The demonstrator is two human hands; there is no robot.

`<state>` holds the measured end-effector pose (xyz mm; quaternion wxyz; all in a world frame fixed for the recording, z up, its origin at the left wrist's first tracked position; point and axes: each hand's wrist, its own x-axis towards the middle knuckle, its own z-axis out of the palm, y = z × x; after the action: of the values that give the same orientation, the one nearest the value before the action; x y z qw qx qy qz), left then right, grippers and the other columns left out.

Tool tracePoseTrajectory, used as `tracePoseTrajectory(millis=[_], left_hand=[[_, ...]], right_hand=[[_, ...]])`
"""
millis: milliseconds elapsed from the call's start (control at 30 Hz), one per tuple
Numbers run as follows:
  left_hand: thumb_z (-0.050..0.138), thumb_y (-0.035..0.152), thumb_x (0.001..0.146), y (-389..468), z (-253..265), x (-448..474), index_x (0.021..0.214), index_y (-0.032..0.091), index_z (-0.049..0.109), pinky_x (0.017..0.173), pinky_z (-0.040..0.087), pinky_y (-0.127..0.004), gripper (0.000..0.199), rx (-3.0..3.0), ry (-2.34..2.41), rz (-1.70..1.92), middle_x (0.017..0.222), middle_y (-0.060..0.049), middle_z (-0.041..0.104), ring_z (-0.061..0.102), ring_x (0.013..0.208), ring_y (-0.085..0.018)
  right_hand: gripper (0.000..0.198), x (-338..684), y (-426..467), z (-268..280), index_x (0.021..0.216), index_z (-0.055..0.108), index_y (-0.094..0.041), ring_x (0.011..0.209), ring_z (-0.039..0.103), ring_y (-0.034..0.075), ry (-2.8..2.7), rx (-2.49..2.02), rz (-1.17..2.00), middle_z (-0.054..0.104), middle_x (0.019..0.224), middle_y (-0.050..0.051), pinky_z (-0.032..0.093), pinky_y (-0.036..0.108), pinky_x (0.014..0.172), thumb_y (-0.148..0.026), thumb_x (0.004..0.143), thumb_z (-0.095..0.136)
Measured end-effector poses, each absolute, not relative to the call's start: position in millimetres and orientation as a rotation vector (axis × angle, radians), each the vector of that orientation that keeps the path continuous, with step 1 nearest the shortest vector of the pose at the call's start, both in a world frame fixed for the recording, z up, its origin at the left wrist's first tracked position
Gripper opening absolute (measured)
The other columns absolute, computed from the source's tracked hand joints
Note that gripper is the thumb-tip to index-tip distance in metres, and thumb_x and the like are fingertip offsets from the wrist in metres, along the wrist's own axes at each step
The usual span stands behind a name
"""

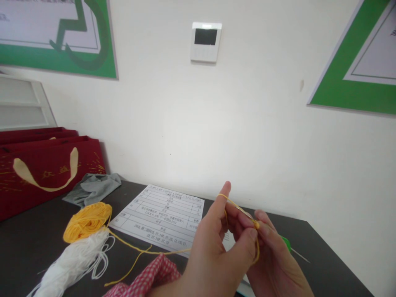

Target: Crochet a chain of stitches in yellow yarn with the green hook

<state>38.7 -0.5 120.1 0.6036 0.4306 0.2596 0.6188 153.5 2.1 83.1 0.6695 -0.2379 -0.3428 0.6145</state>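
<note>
My left hand [216, 243] is closed in a pinch on yellow yarn, its index finger raised with a strand looped over it. Close against it, my right hand [275, 255] grips a thin crochet hook [244, 212]. A green grip [287, 243] and a metal end [300, 255] stick out beyond the right hand, in line with the hook. A small yellow stitch or knot [256, 225] sits at the fingertips, and a yarn strand hangs below it. From the left hand the strand runs back to a yellow yarn ball [88, 220].
White yarn [72, 264] lies in a loose bundle beside the yellow ball. A printed sheet [157, 220] rests on the dark table [315, 247], with another paper partly hidden under my hands. Red gift bags [55, 165] and a grey cloth [94, 187] stand at the left, near the wall.
</note>
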Motion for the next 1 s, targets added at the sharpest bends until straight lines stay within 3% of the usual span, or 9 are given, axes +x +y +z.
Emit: tracePoseTrajectory(millis=[167, 333, 700, 1000], left_hand=[[0.073, 0.01, 0.075, 0.4, 122.5, 38.4, 0.142, 0.011, 0.05, 0.075, 0.052, -0.029, 0.071, 0.83, 0.476, 1.373, 0.076, 0.003, 0.065, 0.06, 0.071, -0.011], [0.076, 0.008, 0.071, -2.4, 122.6, 39.4, 0.137, 0.013, 0.056, 0.08, 0.052, -0.029, 0.069, 0.807, 0.475, 1.403, 0.076, 0.003, 0.067, 0.062, 0.074, -0.012], [0.078, 0.014, 0.072, 2.1, 111.7, 43.0, 0.138, 0.016, 0.057, 0.077, 0.051, -0.029, 0.069, 0.849, 0.41, 1.427, 0.074, 0.002, 0.066, 0.061, 0.069, -0.011], [0.078, 0.013, 0.061, 9.7, 114.6, 40.8, 0.135, 0.01, 0.057, 0.065, 0.046, -0.029, 0.077, 0.782, 0.435, 1.288, 0.065, 0.004, 0.063, 0.054, 0.061, -0.012]], right_hand=[[0.013, 153.3, -2.2, 87.3, 0.079, 0.071, -0.028, 0.078, 0.071, 0.015, -0.927, -0.568, 1.022, 0.072, 0.086, -0.002, 0.06, 0.027, 0.07, -0.025, 0.078, 0.083], [0.015, 149.6, -6.1, 89.0, 0.08, 0.072, -0.027, 0.072, 0.07, 0.015, -0.984, -0.612, 0.703, 0.069, 0.086, 0.0, 0.06, 0.025, 0.066, -0.018, 0.076, 0.084], [0.016, 142.4, -8.2, 87.5, 0.085, 0.071, -0.025, 0.062, 0.063, 0.012, -1.107, -0.594, 0.397, 0.068, 0.086, 0.003, 0.05, 0.019, 0.046, -0.009, 0.082, 0.074], [0.015, 136.2, -9.2, 88.7, 0.08, 0.07, -0.025, 0.066, 0.063, 0.016, -1.145, -0.622, 0.236, 0.068, 0.083, 0.004, 0.048, 0.023, 0.044, -0.01, 0.081, 0.072]])
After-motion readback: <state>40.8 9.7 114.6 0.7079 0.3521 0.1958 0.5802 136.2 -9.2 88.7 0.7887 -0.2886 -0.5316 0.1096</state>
